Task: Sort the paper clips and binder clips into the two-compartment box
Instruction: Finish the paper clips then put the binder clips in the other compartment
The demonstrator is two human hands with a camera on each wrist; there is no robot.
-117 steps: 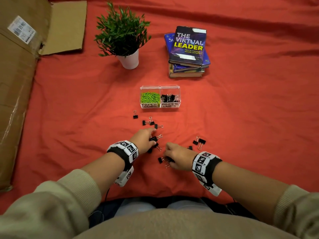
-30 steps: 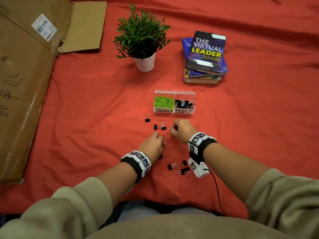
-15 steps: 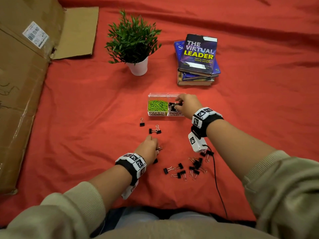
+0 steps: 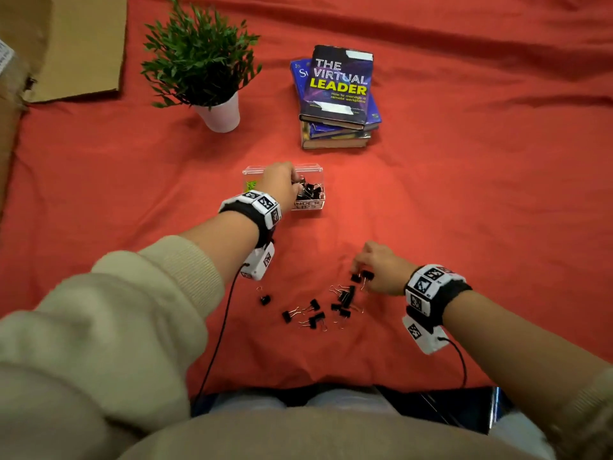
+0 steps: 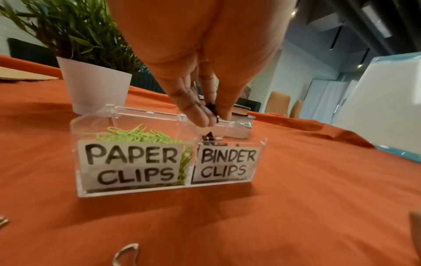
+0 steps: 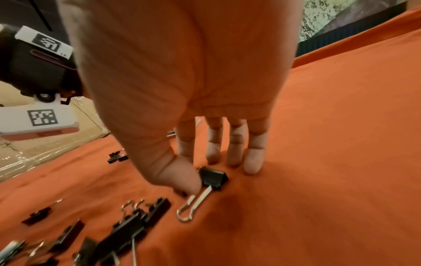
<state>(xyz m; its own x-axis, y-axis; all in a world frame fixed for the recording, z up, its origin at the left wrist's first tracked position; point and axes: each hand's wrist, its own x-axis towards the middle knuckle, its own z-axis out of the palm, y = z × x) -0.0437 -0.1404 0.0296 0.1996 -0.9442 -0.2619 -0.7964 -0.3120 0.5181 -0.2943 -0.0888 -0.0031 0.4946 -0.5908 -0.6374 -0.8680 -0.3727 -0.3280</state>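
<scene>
The clear two-compartment box (image 4: 309, 168) (image 5: 145, 112) holds green paper clips (image 4: 251, 185) (image 5: 136, 135) on the left and black binder clips (image 4: 310, 191) (image 5: 209, 138) on the right. My left hand (image 4: 295, 184) (image 5: 213, 115) hovers over the binder-clip side and pinches a black binder clip (image 5: 210, 109) between thumb and fingers. Several loose binder clips (image 4: 341, 300) (image 6: 127, 228) lie on the red cloth near me. At the pile's far edge, my right hand (image 4: 360, 270) (image 6: 200, 171) stands with straight fingers on the cloth. Its thumb touches one binder clip (image 6: 214, 178).
A potted plant (image 4: 205, 61) (image 5: 95, 86) and a stack of books (image 4: 338, 94) stand behind the box. Cardboard (image 4: 76, 44) lies at the far left. One lone binder clip (image 4: 264, 299) sits under my left wrist, whose cable (image 4: 219, 333) trails toward me.
My left hand has moved from the loose clips up to the box with a binder clip. My right hand has left the box and come back down to the pile.
</scene>
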